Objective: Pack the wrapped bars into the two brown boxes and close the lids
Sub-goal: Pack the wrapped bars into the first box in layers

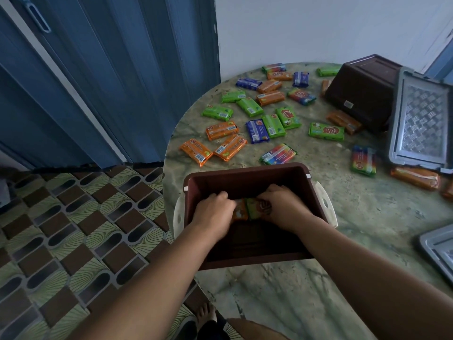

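Note:
An open brown box (245,173) stands on the round table in front of me. Both hands reach into it. My left hand (213,210) holds an orange wrapped bar (239,210) and my right hand (282,204) holds a green wrapped bar (253,207), side by side low in the box. A second brown box (360,92) lies tipped over at the far right. Several orange, green, blue and rainbow wrapped bars (267,123) are scattered over the table beyond the near box.
A grey patterned lid (420,123) lies at the right next to the tipped box, and another grey lid (438,249) shows at the right edge. The marbled table (367,217) ends at the left above a tiled floor. A blue folding door stands behind.

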Demonstrator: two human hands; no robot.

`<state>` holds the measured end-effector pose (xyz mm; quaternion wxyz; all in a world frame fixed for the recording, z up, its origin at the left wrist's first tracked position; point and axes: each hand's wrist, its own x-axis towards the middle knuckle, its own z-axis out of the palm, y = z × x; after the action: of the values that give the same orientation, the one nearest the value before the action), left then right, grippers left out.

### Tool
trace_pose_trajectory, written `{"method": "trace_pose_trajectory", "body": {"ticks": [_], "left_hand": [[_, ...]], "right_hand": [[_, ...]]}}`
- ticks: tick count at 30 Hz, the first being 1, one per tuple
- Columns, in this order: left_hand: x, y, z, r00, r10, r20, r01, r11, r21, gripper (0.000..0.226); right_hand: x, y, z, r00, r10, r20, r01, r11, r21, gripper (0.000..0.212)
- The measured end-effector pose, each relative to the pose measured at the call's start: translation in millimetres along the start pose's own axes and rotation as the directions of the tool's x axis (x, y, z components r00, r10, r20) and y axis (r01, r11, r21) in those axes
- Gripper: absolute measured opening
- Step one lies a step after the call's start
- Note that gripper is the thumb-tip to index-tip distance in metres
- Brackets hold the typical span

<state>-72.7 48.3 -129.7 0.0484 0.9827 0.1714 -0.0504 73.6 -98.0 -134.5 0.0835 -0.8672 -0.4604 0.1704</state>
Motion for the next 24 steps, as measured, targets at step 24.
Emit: {"method": "trace_pose_trajectory", "body": {"ticks": [24], "left_hand": [[1.1,-29.1,-54.4,0.893,-0.054,-0.447,0.105,0.99,0.09,0.061]], "right_hand": [[-4.6,-11.8,-48.6,0.822,-0.059,-0.566,0.004,0.995,-0.098,0.039]]}}
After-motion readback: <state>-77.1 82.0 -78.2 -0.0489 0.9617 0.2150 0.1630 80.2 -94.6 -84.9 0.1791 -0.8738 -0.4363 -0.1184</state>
